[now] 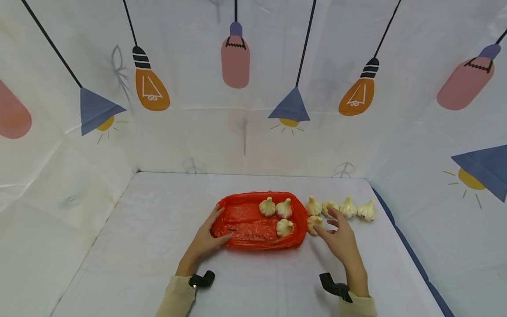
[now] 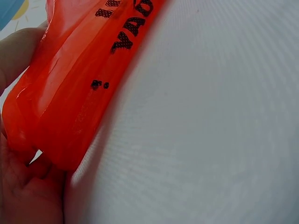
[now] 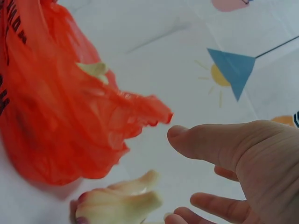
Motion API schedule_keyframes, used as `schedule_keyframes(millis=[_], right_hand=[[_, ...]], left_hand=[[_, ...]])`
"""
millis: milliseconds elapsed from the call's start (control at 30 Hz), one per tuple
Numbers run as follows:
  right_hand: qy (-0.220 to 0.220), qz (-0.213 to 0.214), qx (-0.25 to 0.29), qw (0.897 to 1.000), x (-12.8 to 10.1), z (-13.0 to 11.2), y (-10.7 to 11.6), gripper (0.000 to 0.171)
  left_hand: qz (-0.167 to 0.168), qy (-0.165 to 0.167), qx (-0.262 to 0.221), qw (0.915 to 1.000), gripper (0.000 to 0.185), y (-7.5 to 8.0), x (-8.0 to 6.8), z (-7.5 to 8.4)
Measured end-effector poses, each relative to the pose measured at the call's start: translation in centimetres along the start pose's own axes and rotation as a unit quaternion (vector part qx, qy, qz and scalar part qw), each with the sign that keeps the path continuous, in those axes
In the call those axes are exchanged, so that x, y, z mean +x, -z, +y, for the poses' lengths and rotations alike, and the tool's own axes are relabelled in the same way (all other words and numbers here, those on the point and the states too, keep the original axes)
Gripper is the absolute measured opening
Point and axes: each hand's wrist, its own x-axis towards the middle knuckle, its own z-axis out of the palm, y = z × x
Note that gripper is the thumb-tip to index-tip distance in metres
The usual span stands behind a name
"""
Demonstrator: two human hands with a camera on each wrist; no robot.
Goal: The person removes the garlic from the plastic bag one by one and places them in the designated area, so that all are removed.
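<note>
left hand (image 1: 206,240) pinched the orange bag (image 1: 253,224); right hand (image 1: 341,240), fingers spread, should close squarely around the nearest garlic bulb (image 1: 314,223).

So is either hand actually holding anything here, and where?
The left hand grips the orange bag at its left edge. The right hand holds nothing; it hovers open near a garlic bulb.

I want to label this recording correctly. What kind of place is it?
Probably a staged recording booth, not a kitchen: printed lamp-pattern backdrop on three sides, a white covered table, only an orange bag and garlic bulbs.
</note>
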Motion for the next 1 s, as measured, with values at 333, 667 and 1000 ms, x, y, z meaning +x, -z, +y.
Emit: schedule_keyframes(millis=[333,667,1000], right_hand=[[0.027,-0.024,0.036,0.999,0.7,-2.9,0.1,0.071],[0.058,-0.058,0.060,0.995,1.1,-5.6,-1.2,0.072],[0.085,-0.122,0.016,0.989,1.6,-7.5,-4.0,0.075]], left_hand=[[-0.003,0.005,0.000,1.0000,0.091,0.0,0.1,-0.1],[0.000,0.012,-0.002,0.9999,0.092,0.0,0.0,0.0],[-0.001,0.014,-0.009,0.9999,0.092,0.0,0.0,-0.2]])
